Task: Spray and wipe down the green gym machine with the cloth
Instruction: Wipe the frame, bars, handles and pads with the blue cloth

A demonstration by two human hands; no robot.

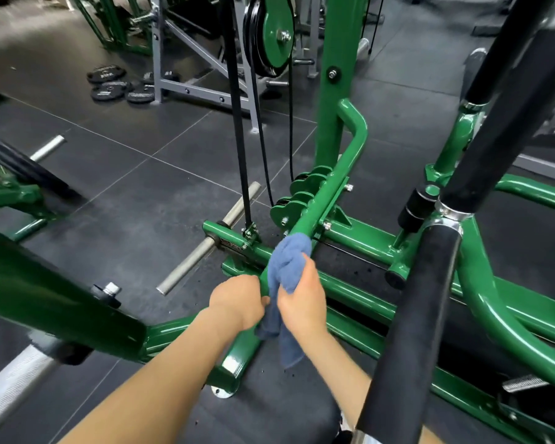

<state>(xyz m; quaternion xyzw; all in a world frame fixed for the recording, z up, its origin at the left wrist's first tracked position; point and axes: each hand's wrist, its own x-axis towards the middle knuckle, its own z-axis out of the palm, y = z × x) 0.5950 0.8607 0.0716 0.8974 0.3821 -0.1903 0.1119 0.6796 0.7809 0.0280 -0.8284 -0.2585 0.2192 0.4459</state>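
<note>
Head view looks down on your two bare hands meeting at a slanted green bar (330, 193) of the green gym machine (337, 75). Your right hand (302, 299) has its fingers curled round the blue cloth (287, 267), which is bunched against the bar's lower stretch with one tail hanging down toward the black seat pad (269, 395) near you. Your left hand (237, 299) is curled at the bar just left of the cloth; whether it grips the bar, the cloth's edge, or both cannot be told, since its fingertips are hidden behind the cloth. A thick black padded roller (414, 315) crosses the right foreground and covers part of your right forearm and the frame behind it. To the left lies a steel weight peg (205, 245) sticking out over the dark rubber floor tiles (125, 187), with a black belt (237, 139) and cables running up to a pulley wheel (269, 33) at the far top. Loose weight plates (119, 86) sit on the far left floor beside a grey rack (189, 59). The near left corner is blurred, and the machine's right side is cut off by the frame edge.
</note>
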